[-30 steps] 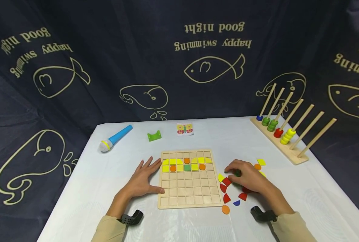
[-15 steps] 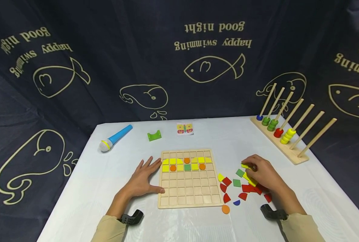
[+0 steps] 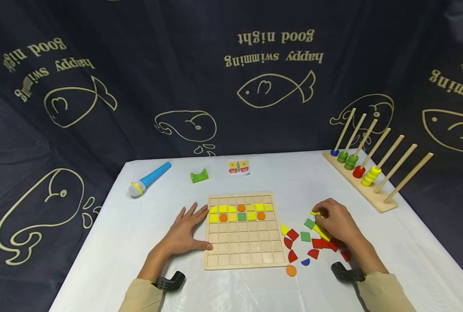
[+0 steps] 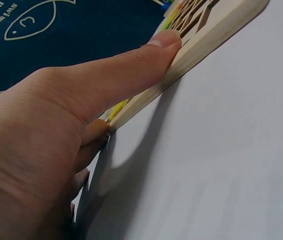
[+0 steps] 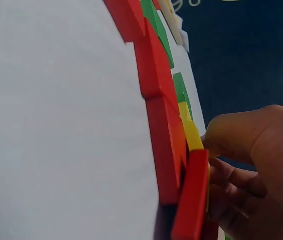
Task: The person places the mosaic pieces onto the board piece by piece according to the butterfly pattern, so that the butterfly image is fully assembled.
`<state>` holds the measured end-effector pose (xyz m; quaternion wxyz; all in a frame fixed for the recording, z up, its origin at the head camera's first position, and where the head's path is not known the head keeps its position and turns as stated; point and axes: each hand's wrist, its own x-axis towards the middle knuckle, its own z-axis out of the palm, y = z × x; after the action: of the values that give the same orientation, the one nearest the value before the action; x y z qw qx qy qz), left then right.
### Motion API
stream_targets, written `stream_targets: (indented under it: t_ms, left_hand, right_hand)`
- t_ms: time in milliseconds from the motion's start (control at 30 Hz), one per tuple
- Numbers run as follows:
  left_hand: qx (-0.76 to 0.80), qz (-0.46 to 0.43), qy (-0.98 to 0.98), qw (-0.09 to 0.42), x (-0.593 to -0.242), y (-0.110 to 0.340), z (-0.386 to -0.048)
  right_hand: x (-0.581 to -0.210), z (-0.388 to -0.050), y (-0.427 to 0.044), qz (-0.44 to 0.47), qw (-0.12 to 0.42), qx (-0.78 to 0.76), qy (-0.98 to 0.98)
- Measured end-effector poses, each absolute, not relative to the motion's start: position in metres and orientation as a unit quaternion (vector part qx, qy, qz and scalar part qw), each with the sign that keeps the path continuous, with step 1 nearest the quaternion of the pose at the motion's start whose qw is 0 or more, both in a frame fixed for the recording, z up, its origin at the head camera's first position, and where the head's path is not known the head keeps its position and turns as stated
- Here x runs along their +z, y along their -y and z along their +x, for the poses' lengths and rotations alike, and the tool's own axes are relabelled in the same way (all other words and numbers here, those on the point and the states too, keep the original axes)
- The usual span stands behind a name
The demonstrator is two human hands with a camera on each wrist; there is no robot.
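Note:
In the head view a square wooden grid board [image 3: 244,247] lies flat, its upper rows holding yellow, orange and green tiles. My left hand [image 3: 184,232] rests at the board's left edge with fingers spread. In the left wrist view my thumb [image 4: 131,70] presses on the board's rim [image 4: 201,52]. To the right of the board, my right hand [image 3: 338,221] bends over the loose tiles. Its thumb and fingers pinch a yellow tile [image 3: 314,212], mostly hidden by the fingers. Green tiles [image 3: 305,236] and red tiles [image 3: 317,243] lie close by; red ones [image 5: 164,150] partly block the right wrist view.
Behind the board lie a butterfly picture card [image 3: 238,167], a green notched block [image 3: 199,176] and a blue toy microphone [image 3: 153,175]. A peg stand [image 3: 361,182] with coloured beads is at the back right. An orange disc [image 3: 291,271] lies near the board's lower right corner.
My right hand has moved right and slightly back from the tiles beside the board, uncovering green and yellow ones. Over the last half second it barely moved. The left hand stays put.

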<state>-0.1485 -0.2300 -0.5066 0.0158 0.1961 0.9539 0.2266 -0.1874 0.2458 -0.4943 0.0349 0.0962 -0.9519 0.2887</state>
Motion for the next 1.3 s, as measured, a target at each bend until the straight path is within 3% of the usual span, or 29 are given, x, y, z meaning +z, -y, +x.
stream_targets:
  t_ms: [400,1300]
  left_hand:
    - [0.222,0.193,-0.955,0.02,-0.507,0.23,-0.149]
    - [0.23,0.197,-0.953,0.009,-0.505,0.229,-0.147]
  right_hand:
    - [-0.488,-0.186,-0.226,0.131,0.039,0.29,0.947]
    - [-0.482,-0.192,-0.151,0.242,-0.008,0.312,0.918]
